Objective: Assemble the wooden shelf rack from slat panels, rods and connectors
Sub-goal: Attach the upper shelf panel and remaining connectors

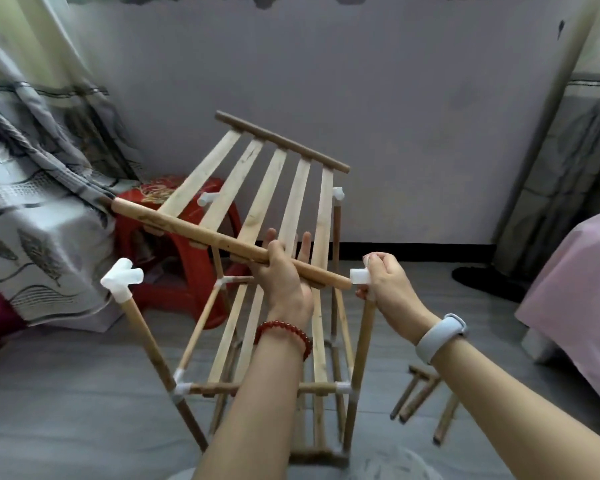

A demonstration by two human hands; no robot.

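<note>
- Head view: the left hand [284, 275] grips the near rod [229, 242] of a tilted slat panel [257, 199].
- The right hand [390, 287] pinches a white connector [359, 276] on top of a post [361, 358]; the rod's end touches it.
- The rack [257, 388] stands on the floor [66, 393] under the panel.
- Another connector [122, 278] tops the left post.
- Loose rods [420, 398] lie to the right.
- A red stool [174, 258] stands behind.

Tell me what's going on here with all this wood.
A person is putting together a wooden rack on the floor. The left hand grips the near rod of a tilted slat panel, while the right hand holds a white connector on the front right post, with the rod's end at its socket. The front left connector is still empty. Spare rods lie on the floor to the right.
</note>
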